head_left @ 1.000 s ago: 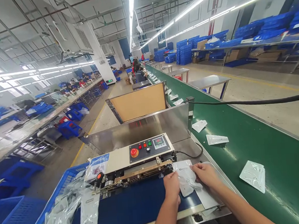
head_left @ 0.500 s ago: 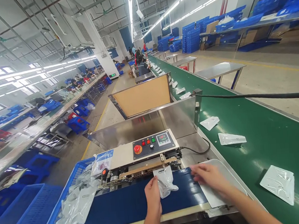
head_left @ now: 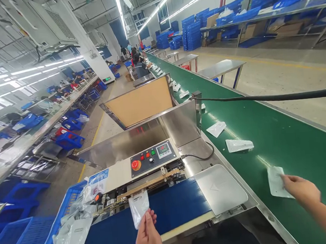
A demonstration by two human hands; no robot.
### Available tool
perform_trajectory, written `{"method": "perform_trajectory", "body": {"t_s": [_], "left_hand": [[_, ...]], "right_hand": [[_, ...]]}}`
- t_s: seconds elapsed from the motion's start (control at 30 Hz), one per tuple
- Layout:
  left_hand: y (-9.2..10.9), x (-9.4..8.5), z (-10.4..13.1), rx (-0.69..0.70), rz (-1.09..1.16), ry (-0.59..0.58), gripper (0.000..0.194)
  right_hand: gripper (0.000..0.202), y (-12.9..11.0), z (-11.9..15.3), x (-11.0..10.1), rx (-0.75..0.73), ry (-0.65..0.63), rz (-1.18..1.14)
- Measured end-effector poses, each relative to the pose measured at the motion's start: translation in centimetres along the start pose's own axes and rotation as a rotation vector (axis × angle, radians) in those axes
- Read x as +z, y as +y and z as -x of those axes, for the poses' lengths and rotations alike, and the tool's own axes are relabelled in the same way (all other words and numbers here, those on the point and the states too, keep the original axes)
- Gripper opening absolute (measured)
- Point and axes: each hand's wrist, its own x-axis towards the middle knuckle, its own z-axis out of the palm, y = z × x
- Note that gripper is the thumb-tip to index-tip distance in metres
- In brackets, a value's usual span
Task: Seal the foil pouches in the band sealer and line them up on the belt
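Observation:
My left hand (head_left: 148, 233) pinches the lower edge of a white pouch (head_left: 139, 208), whose top edge sits in the sealing machine (head_left: 153, 162) above the blue belt (head_left: 175, 203). Over the green conveyor (head_left: 283, 142), my right hand (head_left: 302, 189) has its fingers closed on the right edge of another white pouch (head_left: 276, 182). Two more pouches (head_left: 239, 145) (head_left: 216, 129) lie farther up the green belt. A steel plate (head_left: 224, 188) is between the blue belt and the green conveyor.
A blue basket (head_left: 52, 236) of white pouches stands at the left end of the machine. Behind the machine is a tan board (head_left: 141, 103) in a metal frame. A black cable (head_left: 262, 98) crosses above the conveyor. People (head_left: 138, 62) sit farther along it.
My right hand has moved from the blue belt's right end to a pouch on the green conveyor. The pouch at my left hand has shifted left along the machine. The view has turned right.

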Motion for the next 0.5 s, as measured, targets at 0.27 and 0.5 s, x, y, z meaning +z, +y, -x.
{"method": "perform_trajectory", "body": {"t_s": [0.27,0.5], "left_hand": [[4.5,8.6,5.7,0.353,-0.03,-0.586,0.044],[7.4,14.1,9.0,0.425,-0.03,-0.839,0.047]], "right_hand": [[0.049,-9.5,10.5,0.4,-0.483,0.119,-0.5],[0.052,-14.6,22.9,0.7,-0.691,-0.579,-0.718]]}}
